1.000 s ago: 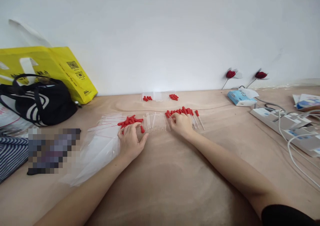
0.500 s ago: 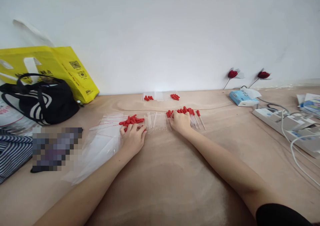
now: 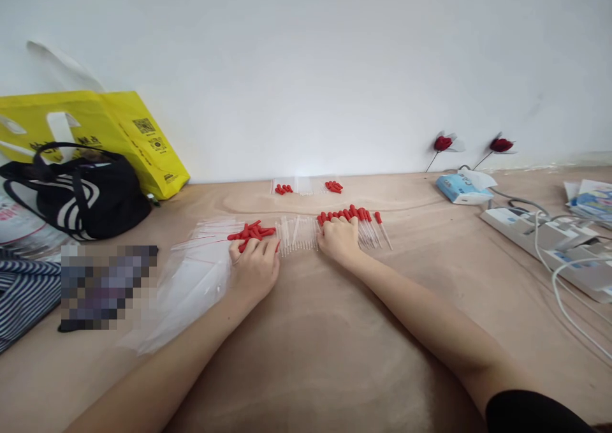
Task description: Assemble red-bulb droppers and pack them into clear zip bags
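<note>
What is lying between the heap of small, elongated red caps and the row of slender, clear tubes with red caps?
In the head view, a row of slender, clear uncapped tubes lies between the red cap heap and the red-capped tubes.

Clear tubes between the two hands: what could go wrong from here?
The clear tubes lie right beside the right hand, so a sideways nudge might knock them out of line. The left hand is at the heaped red caps; a careless brush could send some rolling.
</note>
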### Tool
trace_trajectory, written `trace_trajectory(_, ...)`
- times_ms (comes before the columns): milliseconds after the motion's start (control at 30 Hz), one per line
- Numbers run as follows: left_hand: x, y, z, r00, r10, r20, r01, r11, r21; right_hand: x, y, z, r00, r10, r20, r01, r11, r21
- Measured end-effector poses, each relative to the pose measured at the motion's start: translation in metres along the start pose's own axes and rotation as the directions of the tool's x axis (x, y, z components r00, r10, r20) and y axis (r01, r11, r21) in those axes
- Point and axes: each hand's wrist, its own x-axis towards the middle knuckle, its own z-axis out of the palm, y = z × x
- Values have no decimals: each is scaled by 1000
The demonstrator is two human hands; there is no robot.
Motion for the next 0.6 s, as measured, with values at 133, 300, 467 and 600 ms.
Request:
trace_trajectory(133, -6, 21, -7, 998, 63, 23, -56, 975, -217, 1, -5, 0, 998, 21, 65, -18, 999, -39)
trace_trajectory(300, -13, 32, -5, 992, 108, 64, -79, 933, -350, 6, -12, 1, 991, 54, 120, -47, 997, -62)
trace_trajectory(467, -15, 29, -3, 990, 108, 91, -63, 916, -396, -5, 0, -9, 997, -9, 80, 11, 1000, -22)
trace_trajectory(600, -14, 28, -4, 989, 108, 102, -56, 907, -417, -33, 26, -20, 953, -304, 25, 301, 950, 83)
